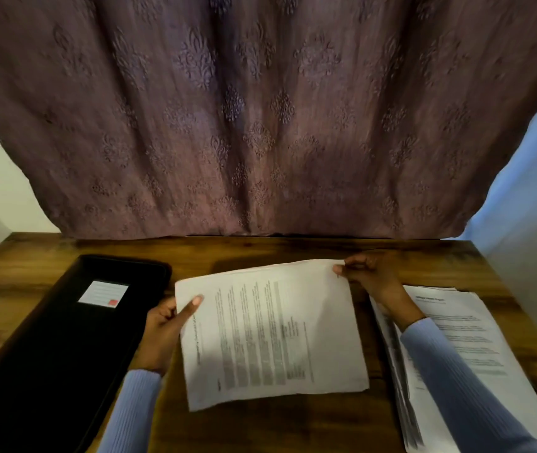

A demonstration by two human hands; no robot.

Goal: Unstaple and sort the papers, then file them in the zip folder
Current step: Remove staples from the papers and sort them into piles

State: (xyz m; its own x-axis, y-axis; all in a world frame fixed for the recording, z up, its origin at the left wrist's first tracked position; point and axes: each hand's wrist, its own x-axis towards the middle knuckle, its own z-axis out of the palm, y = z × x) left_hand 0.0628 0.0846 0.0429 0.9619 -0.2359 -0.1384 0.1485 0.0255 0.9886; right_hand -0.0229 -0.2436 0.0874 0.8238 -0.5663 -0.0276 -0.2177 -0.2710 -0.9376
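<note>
A printed paper set (270, 331) is held just above the wooden desk (260, 250), its text lines running away from the person. The left hand (165, 331) pinches its left edge with the thumb on top, and the right hand (370, 273) pinches the far right corner, where a staple is judged likeliest. The closed black zip folder (58, 348) lies to the left, nearer the left hand; a paper stack (476, 354) lies right.

Both hands pinch with curled fingers: left (165, 325) low, right (367, 273) farther forward.
</note>
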